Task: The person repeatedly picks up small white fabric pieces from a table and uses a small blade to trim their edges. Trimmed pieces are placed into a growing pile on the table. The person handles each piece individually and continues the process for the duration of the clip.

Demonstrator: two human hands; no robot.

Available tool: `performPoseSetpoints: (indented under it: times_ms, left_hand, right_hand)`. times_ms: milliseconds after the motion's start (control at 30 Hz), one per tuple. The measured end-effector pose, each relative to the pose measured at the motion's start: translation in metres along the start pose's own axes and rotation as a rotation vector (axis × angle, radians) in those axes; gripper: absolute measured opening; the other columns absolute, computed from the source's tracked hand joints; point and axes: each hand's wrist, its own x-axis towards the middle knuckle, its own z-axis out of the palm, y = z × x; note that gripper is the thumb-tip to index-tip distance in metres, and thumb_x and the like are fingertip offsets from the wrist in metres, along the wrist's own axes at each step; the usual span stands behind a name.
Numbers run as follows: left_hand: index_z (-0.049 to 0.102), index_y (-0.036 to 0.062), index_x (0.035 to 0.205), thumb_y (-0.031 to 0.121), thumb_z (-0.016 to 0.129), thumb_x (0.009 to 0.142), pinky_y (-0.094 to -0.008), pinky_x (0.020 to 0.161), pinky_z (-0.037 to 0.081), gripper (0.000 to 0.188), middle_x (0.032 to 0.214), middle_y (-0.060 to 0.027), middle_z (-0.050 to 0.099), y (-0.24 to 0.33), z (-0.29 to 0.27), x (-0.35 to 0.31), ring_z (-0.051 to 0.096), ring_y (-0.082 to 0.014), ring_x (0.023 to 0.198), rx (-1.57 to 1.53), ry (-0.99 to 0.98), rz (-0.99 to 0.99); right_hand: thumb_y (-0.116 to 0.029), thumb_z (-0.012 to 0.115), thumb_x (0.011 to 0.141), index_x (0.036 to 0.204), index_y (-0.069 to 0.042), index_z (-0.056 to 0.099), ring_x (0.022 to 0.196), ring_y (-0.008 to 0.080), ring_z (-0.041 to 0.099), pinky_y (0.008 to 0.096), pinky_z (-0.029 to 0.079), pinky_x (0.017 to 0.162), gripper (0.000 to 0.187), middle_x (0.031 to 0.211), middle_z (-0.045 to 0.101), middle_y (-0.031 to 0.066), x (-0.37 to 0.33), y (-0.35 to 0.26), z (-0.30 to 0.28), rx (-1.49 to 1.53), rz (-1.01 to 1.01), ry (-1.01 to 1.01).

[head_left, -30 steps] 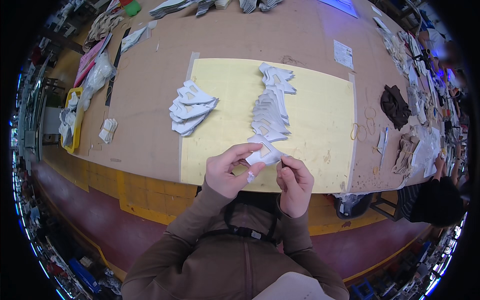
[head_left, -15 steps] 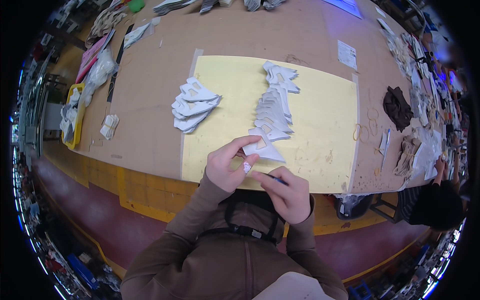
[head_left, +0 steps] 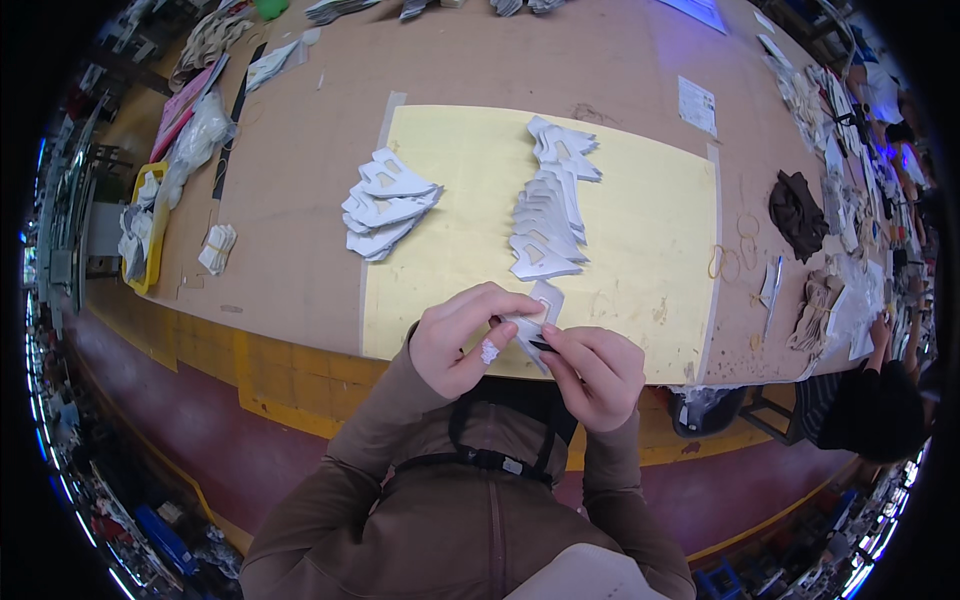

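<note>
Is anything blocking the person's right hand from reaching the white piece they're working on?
Nothing visible blocks it. The left hand holds the white piece, and the right hand is right at it, gripping a slim dark tool. The row of white pieces lies beyond, not between.

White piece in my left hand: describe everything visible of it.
The white piece is thin and angular, perhaps fabric or leather, with a cream patch or opening. It slants near the yellow sheet, gripped by the left hand; the right hand holds a dark slim tool at it. Fingers hide part.
</note>
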Motion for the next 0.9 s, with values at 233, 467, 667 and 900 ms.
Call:
performPoseSetpoints:
  times_ms: [233,467,667,900]
  left_hand:
    - [0.064,-0.0045,0.107,-0.005,0.057,0.087,-0.0275,0.072,0.046,0.021,0.089,-0.0130,0.064,0.003,0.000,0.002,0.060,-0.0189,0.078,0.021,-0.024,-0.013]
    - [0.061,-0.0026,0.110,-0.005,0.056,0.089,-0.0286,0.077,0.050,0.022,0.098,-0.0129,0.066,-0.011,0.006,-0.008,0.065,-0.0204,0.087,-0.092,0.050,-0.029]
    - [0.061,-0.0011,0.109,-0.002,0.057,0.090,-0.0290,0.076,0.052,0.020,0.099,-0.0120,0.068,-0.013,0.007,-0.009,0.067,-0.0214,0.086,-0.057,0.054,-0.022]
    - [0.061,-0.0014,0.107,-0.001,0.059,0.089,-0.0289,0.075,0.053,0.018,0.096,-0.0119,0.067,-0.011,0.008,-0.009,0.067,-0.0213,0.085,-0.029,0.074,-0.018]
  right_hand:
    - [0.000,0.075,0.073,0.108,-0.003,0.069,0.060,0.0206,0.061,0.0300,0.046,0.051,0.035,0.077,0.063,0.0090,-0.002,0.001,0.004,0.073,0.149,-0.017]
    - [0.003,0.072,0.077,0.109,-0.001,0.067,0.066,0.0197,0.065,0.0285,0.048,0.056,0.032,0.081,0.065,0.0114,-0.001,-0.010,-0.001,0.234,0.341,-0.077]
    - [0.004,0.069,0.080,0.111,0.000,0.066,0.069,0.0182,0.065,0.0273,0.048,0.058,0.032,0.083,0.065,0.0118,-0.004,-0.013,0.000,0.275,0.404,-0.091]
    - [0.005,0.067,0.082,0.113,0.000,0.064,0.063,0.0163,0.058,0.0258,0.044,0.056,0.031,0.081,0.062,0.0102,-0.008,-0.015,0.004,0.266,0.426,-0.067]
